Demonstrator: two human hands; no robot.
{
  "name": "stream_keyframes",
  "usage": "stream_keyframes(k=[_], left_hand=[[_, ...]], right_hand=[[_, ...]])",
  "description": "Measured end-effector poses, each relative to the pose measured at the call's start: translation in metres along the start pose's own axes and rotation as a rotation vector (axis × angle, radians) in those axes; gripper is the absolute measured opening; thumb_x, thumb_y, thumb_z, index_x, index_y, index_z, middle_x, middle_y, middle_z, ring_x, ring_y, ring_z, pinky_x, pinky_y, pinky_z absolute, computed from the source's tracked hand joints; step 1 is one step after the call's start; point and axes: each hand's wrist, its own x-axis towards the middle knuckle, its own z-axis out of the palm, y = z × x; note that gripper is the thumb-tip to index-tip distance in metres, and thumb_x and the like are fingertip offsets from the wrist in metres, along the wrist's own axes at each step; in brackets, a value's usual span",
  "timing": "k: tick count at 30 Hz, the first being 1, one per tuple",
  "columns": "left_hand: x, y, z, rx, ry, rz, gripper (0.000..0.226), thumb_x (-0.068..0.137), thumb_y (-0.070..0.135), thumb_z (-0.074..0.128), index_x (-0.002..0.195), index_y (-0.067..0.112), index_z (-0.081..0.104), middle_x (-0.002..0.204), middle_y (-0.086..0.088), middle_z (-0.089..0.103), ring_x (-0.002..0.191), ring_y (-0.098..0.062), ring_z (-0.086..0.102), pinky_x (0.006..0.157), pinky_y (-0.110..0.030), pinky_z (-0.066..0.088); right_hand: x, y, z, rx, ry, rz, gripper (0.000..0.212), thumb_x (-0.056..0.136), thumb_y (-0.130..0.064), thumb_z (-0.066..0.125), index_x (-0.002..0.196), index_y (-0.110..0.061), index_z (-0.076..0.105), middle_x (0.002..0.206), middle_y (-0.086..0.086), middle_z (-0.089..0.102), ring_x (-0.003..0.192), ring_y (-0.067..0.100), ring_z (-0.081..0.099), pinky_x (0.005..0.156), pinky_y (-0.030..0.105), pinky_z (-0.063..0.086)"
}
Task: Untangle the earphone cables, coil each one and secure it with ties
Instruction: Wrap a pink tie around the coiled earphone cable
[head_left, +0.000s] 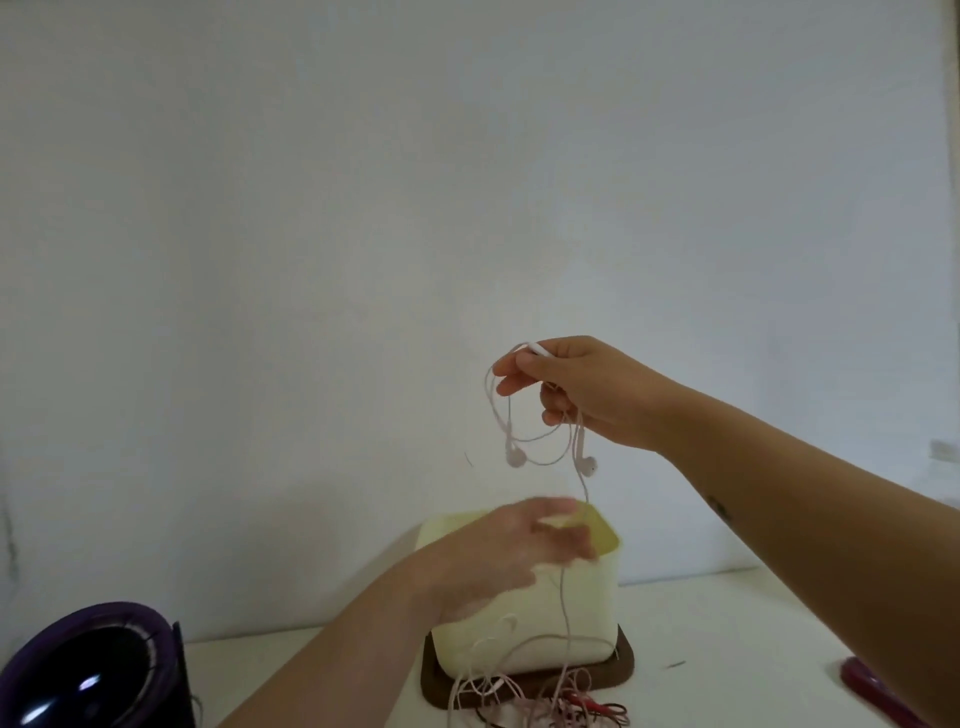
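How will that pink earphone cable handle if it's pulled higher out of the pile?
Probably very floppy: the pink earphone cable hangs in slack loops from the right hand, earbuds dangling. Likely light, since a fingertip pinch carries it. It may snag, as its lower end runs into the tangle on the table.

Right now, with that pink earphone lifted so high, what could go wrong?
1. The pink earphone cable pinched by the right hand runs down into the tangled pile on the table; pulling higher may tighten knots.
2. The dangling earbuds hang among loose loops and could snag there.
3. The left hand is blurred beside the strand and might miss it.
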Motion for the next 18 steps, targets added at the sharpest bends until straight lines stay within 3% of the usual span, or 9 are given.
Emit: stream_keyframes(k=[2, 5, 7, 10, 14, 18], left_hand=[[-0.003, -0.001, 0.005, 0.000, -0.008, -0.004, 0.017, 0.096, 0.027, 0.051, 0.109, 0.021, 0.060, 0.072, 0.011, 0.061, 0.084, -0.008, 0.065, 0.099, -0.035, 0.046], [-0.001, 0.000, -0.008, -0.162, 0.354, 0.048, 0.024, 0.100, 0.021, 0.041, 0.093, 0.012, 0.062, 0.050, 0.010, 0.038, 0.045, -0.004, 0.042, 0.067, -0.027, 0.055], [-0.003, 0.007, -0.027, -0.315, 0.558, 0.128, 0.027, 0.102, 0.019, 0.036, 0.091, 0.011, 0.060, 0.046, 0.012, 0.032, 0.039, -0.003, 0.031, 0.049, -0.021, 0.042], [-0.012, 0.024, -0.051, -0.456, 0.619, 0.216, 0.027, 0.102, 0.017, 0.037, 0.089, 0.012, 0.061, 0.047, 0.010, 0.030, 0.038, -0.004, 0.028, 0.051, -0.022, 0.034], [-0.021, 0.041, -0.066, -0.521, 0.582, 0.285, 0.023, 0.099, 0.021, 0.044, 0.091, 0.013, 0.064, 0.050, 0.009, 0.030, 0.038, -0.004, 0.028, 0.057, -0.022, 0.035], [-0.027, 0.046, -0.078, -0.707, 0.601, 0.345, 0.016, 0.095, 0.023, 0.051, 0.090, 0.015, 0.065, 0.051, 0.009, 0.033, 0.040, -0.003, 0.029, 0.062, -0.020, 0.038]], right_hand=[[0.001, 0.005, 0.001, 0.016, 0.072, 0.017, 0.026, 0.099, -0.020, 0.045, 0.105, -0.007, 0.067, 0.101, 0.002, 0.068, 0.055, 0.010, 0.037, 0.058, 0.021, 0.044], [0.000, 0.014, -0.005, -0.111, 0.181, 0.056, 0.027, 0.099, -0.020, 0.045, 0.103, -0.003, 0.066, 0.098, 0.003, 0.064, 0.060, 0.012, 0.050, 0.061, 0.024, 0.051], [-0.002, 0.019, -0.010, -0.395, 0.193, 0.113, 0.032, 0.099, -0.025, 0.041, 0.096, -0.006, 0.066, 0.083, 0.000, 0.059, 0.066, 0.012, 0.053, 0.064, 0.026, 0.051], [-0.006, 0.027, -0.016, -0.566, 0.127, 0.233, 0.038, 0.100, -0.032, 0.038, 0.092, -0.011, 0.069, 0.070, -0.006, 0.043, 0.068, 0.009, 0.045, 0.065, 0.026, 0.047], [-0.006, 0.033, -0.022, -0.313, 0.204, 0.257, 0.036, 0.098, -0.031, 0.043, 0.077, -0.014, 0.068, 0.088, -0.002, 0.052, 0.079, 0.013, 0.049, 0.074, 0.027, 0.048], [-0.002, 0.036, -0.022, 0.241, 0.269, 0.255, 0.021, 0.097, -0.024, 0.047, 0.081, -0.015, 0.058, 0.093, 0.003, 0.065, 0.091, 0.020, 0.056, 0.091, 0.038, 0.046]])
